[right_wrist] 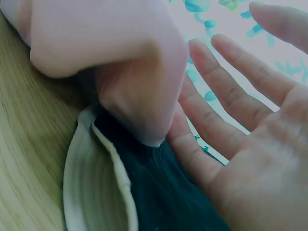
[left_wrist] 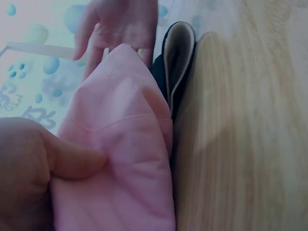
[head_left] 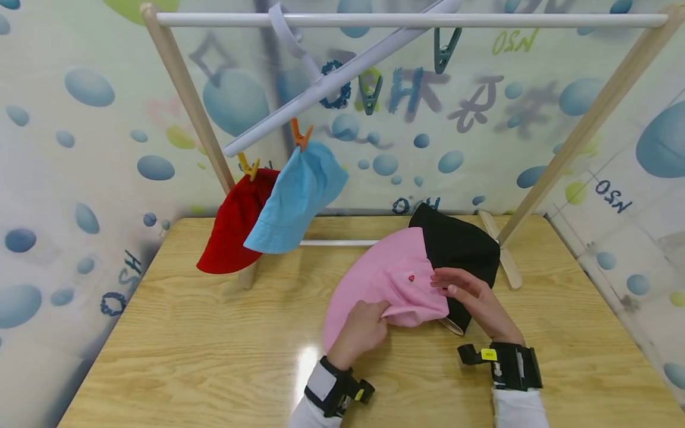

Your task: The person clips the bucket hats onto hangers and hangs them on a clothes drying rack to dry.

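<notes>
A pink bucket hat with a small red emblem lies on its side, overlapping a black hat on the table. My left hand pinches the pink fabric near the brim seam, its thumb pressed on the cloth in the left wrist view. My right hand is at the crown end of the pink hat with fingers spread. In the right wrist view the fingers stand straight beside the pink cloth, and the black hat's pale inner band shows below.
A rack with a white top bar and wooden legs stands on the table. From its tilted white hanger, a yellow clip holds a red hat and an orange clip a light blue hat. Green clips hang bare.
</notes>
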A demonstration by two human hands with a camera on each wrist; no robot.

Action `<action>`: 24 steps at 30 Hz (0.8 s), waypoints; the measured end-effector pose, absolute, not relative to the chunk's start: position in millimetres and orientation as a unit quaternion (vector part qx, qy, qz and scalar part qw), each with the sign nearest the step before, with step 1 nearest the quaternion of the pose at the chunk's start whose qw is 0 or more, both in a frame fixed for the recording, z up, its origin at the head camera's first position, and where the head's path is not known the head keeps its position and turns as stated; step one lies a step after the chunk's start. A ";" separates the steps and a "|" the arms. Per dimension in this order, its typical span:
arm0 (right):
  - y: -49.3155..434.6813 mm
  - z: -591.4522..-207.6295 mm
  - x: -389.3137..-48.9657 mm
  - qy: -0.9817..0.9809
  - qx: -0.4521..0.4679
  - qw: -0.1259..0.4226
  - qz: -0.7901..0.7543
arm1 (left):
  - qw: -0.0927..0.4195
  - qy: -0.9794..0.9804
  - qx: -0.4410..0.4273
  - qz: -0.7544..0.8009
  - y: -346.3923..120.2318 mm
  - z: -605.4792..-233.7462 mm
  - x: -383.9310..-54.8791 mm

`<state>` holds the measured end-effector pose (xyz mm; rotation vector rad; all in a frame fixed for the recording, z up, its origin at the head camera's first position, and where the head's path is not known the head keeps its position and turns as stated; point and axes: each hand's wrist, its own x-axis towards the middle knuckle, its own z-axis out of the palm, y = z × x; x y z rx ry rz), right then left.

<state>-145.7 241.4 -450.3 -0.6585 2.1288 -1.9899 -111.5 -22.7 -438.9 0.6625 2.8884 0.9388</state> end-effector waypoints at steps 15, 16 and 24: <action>241.3 -453.7 -148.6 0.699 -0.198 0.043 -0.686 | -0.006 0.886 0.165 0.433 -31.2 -427.7 -116.7; 240.6 -454.0 -148.6 0.694 -0.197 0.039 -0.691 | -0.011 0.883 0.164 0.440 -31.5 -426.7 -116.9; 231.0 -453.9 -144.8 0.669 -0.176 0.036 -0.721 | -0.028 0.860 0.144 0.489 -33.8 -414.9 -117.2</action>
